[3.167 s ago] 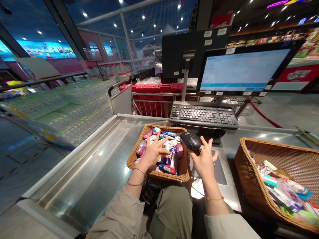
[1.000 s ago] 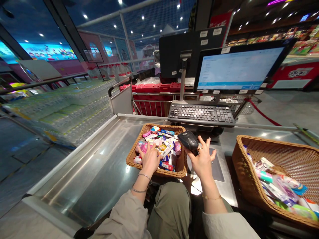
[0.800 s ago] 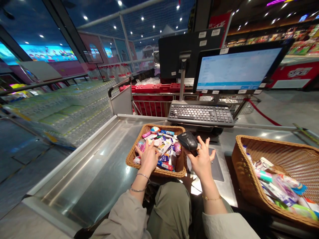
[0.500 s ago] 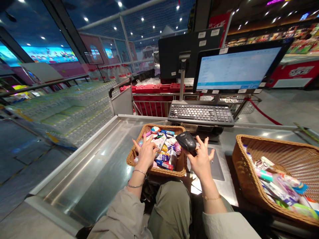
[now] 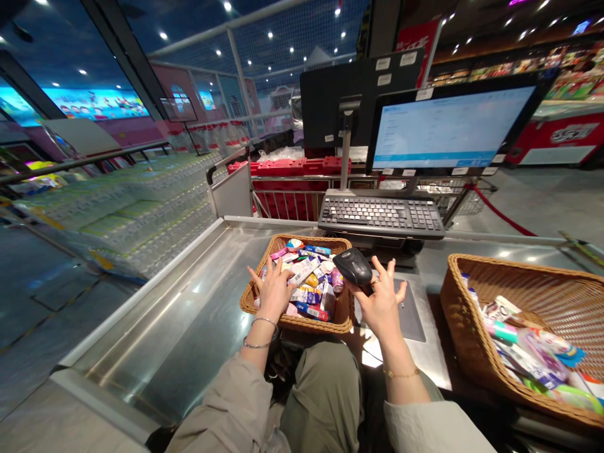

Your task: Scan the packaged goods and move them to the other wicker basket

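Observation:
My left hand (image 5: 275,290) is over the left part of a wicker basket (image 5: 343,321), its fingers spread apart. Just beyond its fingertips, a long white box (image 5: 304,270) lies slanted on top of the pile. Several small packaged goods fill this basket, among them a blue and red box (image 5: 312,312) near the front. A black barcode scanner (image 5: 353,267) is gripped between thumb and forefinger of my right hand (image 5: 381,301), above the basket's right rim. The other fingers of that hand stretch outward.
A larger wicker basket (image 5: 450,333) with several packaged items stands at the right. Behind the near basket are a keyboard (image 5: 380,212) and a lit monitor (image 5: 448,129). The metal counter (image 5: 198,314) has a raised rim on its left.
My left hand has drawn back slightly to the left, away from the white box, which now lies flatter. My right hand and the barcode scanner have barely moved.

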